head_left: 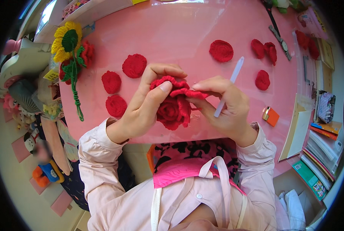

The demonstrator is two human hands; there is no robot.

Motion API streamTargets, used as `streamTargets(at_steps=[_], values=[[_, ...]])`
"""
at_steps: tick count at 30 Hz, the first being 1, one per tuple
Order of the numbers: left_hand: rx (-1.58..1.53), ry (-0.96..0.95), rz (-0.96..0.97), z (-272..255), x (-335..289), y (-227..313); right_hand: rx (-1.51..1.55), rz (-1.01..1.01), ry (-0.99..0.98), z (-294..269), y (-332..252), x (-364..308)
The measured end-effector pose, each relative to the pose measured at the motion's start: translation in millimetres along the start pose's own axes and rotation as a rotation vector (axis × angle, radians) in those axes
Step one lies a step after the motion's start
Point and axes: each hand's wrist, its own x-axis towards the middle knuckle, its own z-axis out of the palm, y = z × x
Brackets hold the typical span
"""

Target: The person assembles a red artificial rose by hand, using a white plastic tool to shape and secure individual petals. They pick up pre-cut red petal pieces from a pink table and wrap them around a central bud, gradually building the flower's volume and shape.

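A red crocheted rose with a coiled centre and ruffled petals is held up over the near part of the table. My left hand wraps around its left side, thumb pressed on a petal. On the other side, my right hand pinches the edge of an outer petal between thumb and fingers. A slim whitish stick also rests in the right hand, slanting up and to the right; its exact kind is unclear. Loose red crocheted petals lie around, the nearest being one left of my left hand.
A pink table spreads ahead. Crocheted flowers, one a yellow sunflower, lie at the left. Rightward are more red petals, an orange-and-gold small object, a wristwatch, and stacked books and papers.
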Motion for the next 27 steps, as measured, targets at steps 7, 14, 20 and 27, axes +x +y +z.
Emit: streamTargets(at_steps=[7, 14, 20, 27], values=[[-0.022, -0.023, 0.086, -9.0, 0.1, -8.2, -0.012, -0.184, -0.225, -11.8, -4.3, 7.3], [-0.434, 0.015, 0.001, 5.5, -9.1, 0.4, 0.123, -0.065, -0.129, 1.3, -0.9, -2.7], [-0.118, -0.295, 0.018, -8.3, -0.3, 9.3, 0.294, 0.09, -0.104, -10.8, -12.1, 7.9], [0.118, -0.265, 0.223, -13.3, 3.4, -12.3, 0.147, -0.038, -0.19, -21.1, -2.5, 9.0]])
